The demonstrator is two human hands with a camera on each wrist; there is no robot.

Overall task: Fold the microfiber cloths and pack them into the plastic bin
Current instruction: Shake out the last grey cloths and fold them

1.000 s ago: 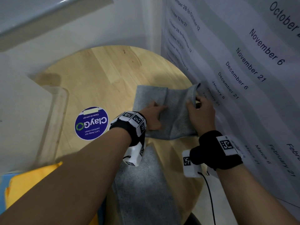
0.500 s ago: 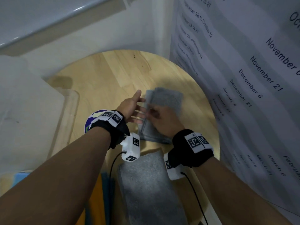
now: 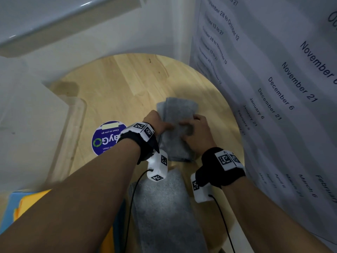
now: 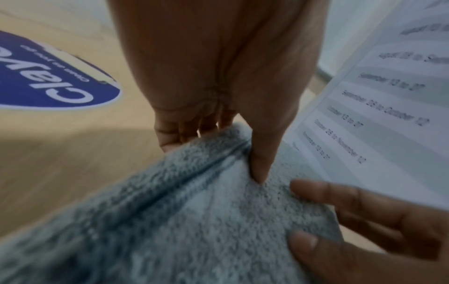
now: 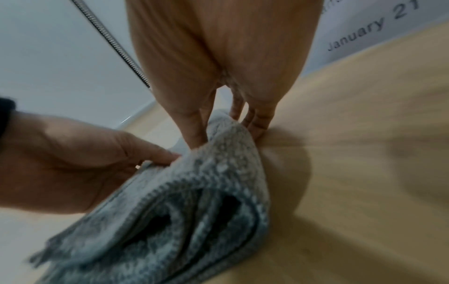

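A grey microfiber cloth (image 3: 177, 114) lies folded into a narrow strip on the round wooden table (image 3: 116, 92). My left hand (image 3: 160, 123) pinches its left edge; the left wrist view shows the thumb (image 4: 261, 163) on top and the fingers (image 4: 175, 134) under the edge. My right hand (image 3: 191, 128) grips the right side. In the right wrist view its thumb (image 5: 194, 132) and fingers (image 5: 257, 123) straddle the layered cloth (image 5: 194, 201). A clear plastic bin (image 3: 73, 136) stands at the left. A second grey cloth (image 3: 164, 212) lies close to me.
A round blue sticker (image 3: 103, 141) sits on the table between the bin and my left wrist. Yellow and blue cloths (image 3: 23, 203) lie at the lower left. A printed date sheet (image 3: 273, 88) hangs along the table's right side.
The cloth was spread wide between my hands. My right hand carried its right half over to the left, and both hands now hold the narrower folded strip.
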